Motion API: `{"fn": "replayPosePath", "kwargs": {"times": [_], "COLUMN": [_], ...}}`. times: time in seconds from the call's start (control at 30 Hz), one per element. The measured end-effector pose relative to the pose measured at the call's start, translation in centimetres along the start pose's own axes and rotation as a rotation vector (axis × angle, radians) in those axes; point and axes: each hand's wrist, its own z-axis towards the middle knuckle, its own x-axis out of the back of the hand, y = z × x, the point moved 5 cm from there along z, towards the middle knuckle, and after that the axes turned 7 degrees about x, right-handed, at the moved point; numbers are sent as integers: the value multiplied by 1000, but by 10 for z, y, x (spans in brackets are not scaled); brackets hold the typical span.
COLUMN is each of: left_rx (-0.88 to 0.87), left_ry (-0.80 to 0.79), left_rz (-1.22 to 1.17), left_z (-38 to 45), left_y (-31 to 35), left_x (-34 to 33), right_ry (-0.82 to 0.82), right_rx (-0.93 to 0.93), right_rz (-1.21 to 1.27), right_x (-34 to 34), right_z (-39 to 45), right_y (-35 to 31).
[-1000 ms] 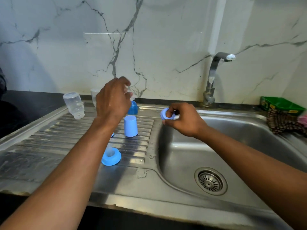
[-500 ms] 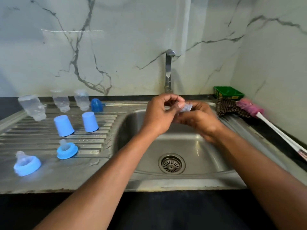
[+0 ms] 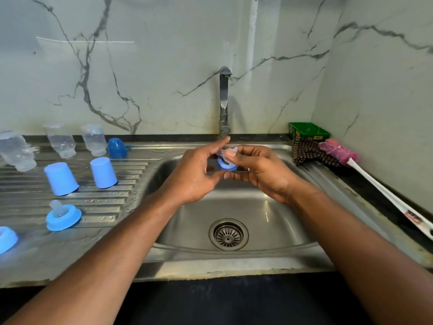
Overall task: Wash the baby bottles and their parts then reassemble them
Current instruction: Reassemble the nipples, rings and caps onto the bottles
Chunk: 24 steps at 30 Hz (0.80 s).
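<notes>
Over the sink basin (image 3: 269, 207) my left hand (image 3: 194, 174) and my right hand (image 3: 260, 170) meet around a blue bottle collar ring (image 3: 226, 164) with a clear silicone nipple (image 3: 226, 151) at its top. Both hands pinch these parts. On the ribbed drainboard (image 3: 105, 205) at the left stand three clear bottles upside down (image 3: 17, 151) (image 3: 61, 140) (image 3: 95, 139), two light blue caps (image 3: 61, 178) (image 3: 103, 172), a darker blue cap (image 3: 116, 148), and a blue ring with its nipple fitted (image 3: 63, 216). Another blue ring (image 3: 7, 239) is cut off by the left edge.
A steel tap (image 3: 224, 99) rises behind the basin, with no water running. At the right lie a green box (image 3: 308, 131), a checked cloth (image 3: 309, 152) and a pink bottle brush with a white handle (image 3: 365, 172). The drain (image 3: 228, 234) sits mid-basin.
My left hand left the drainboard and joined my right hand over the basin. The view swung right. The blue ring and clear nipple now show more between my fingers.
</notes>
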Motion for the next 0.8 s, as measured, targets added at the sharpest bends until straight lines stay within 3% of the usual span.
{"fn": "replayPosePath", "kwargs": {"times": [0.2, 0.33, 0.43, 0.5, 0.67, 0.8], "left_rx": [74, 265, 511, 540, 529, 532], "left_ry": [12, 101, 70, -22, -150, -141], "left_rz": [-12, -144, -680, -836, -709, -611], "left_z": [-1, -1, -4, -4, -9, -13], "left_y": [-4, -16, -23, -20, -20, -17], "left_x": [1, 8, 7, 4, -3, -6], "right_ry": [-36, 140, 222, 152, 43, 77], "right_rx": [-95, -84, -4, 28, 217, 228], "right_rz": [53, 243, -25, -269, -770, -781], "right_x": [-5, 8, 23, 19, -1, -4], "right_z": [-4, 1, 2, 1, 3, -5], "right_y": [8, 4, 0, 1, -4, -12]}}
